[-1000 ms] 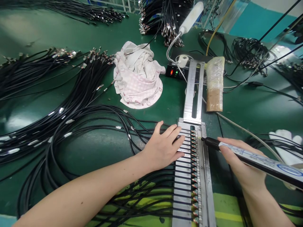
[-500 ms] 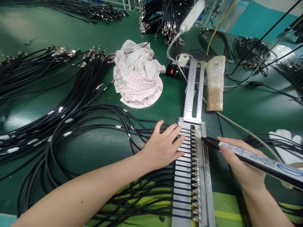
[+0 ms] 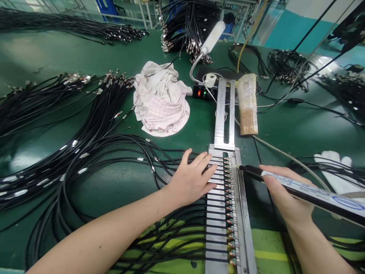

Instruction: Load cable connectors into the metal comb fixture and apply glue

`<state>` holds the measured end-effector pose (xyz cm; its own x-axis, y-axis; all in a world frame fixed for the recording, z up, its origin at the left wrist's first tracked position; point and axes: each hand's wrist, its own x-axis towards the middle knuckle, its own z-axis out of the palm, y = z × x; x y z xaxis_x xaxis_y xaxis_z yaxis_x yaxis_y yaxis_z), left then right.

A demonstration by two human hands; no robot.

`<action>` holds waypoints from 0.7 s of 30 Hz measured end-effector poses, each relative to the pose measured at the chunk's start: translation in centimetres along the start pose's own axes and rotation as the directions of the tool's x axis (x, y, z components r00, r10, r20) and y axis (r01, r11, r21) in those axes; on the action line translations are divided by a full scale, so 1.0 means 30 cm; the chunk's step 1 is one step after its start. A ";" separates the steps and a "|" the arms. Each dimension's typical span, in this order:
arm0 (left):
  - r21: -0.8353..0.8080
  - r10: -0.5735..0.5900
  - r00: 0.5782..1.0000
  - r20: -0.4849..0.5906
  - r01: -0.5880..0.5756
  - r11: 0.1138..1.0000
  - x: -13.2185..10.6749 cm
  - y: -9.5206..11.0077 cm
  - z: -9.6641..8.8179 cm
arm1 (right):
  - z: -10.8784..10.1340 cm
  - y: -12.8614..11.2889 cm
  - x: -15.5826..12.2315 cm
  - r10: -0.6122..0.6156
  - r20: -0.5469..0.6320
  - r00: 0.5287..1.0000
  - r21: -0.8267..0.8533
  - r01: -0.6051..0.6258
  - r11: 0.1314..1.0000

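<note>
My left hand (image 3: 194, 177) lies with fingers spread over black cables (image 3: 162, 156) on a long metal fixture (image 3: 215, 228). Its fingertips rest just left of a row of small metal connectors (image 3: 229, 201), where the cable ends show coloured wires. My right hand (image 3: 288, 194) grips a thick black pen-shaped tool (image 3: 302, 187) with a white and blue label. The tool's narrow tip points left, close to the upper connectors; whether it touches them I cannot tell.
A crumpled pinkish cloth (image 3: 162, 102) lies behind my left hand. Further back stand a black control box (image 3: 205, 92) with lit switches and a tape-wrapped block (image 3: 248, 106). Cable bundles (image 3: 99, 110) spread at left. A white glove (image 3: 335, 167) lies at right.
The camera view has shifted, so the fixture and things at the back appear lower and further left. Both hands keep nearly the same pose, the tool tip still beside the upper connectors.
</note>
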<state>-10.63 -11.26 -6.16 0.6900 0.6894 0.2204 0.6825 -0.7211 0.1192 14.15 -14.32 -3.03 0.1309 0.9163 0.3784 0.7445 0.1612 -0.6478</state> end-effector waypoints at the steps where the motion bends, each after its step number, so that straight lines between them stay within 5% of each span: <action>1: 0.000 0.001 1.000 -0.002 -0.001 1.000 0.000 0.000 0.001 | 0.002 -0.005 0.004 -0.023 0.014 1.000 0.010 0.023 1.000; 21: 0.001 -0.004 1.000 -0.004 0.004 1.000 0.001 0.002 0.001 | 0.022 -0.025 0.019 -0.114 0.055 0.992 0.001 0.114 0.993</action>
<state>-10.56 -11.28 -6.18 0.6860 0.6923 0.2239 0.6857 -0.7181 0.1194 13.24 -13.68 -2.76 0.0086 0.9107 0.4130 0.7536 0.2656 -0.6013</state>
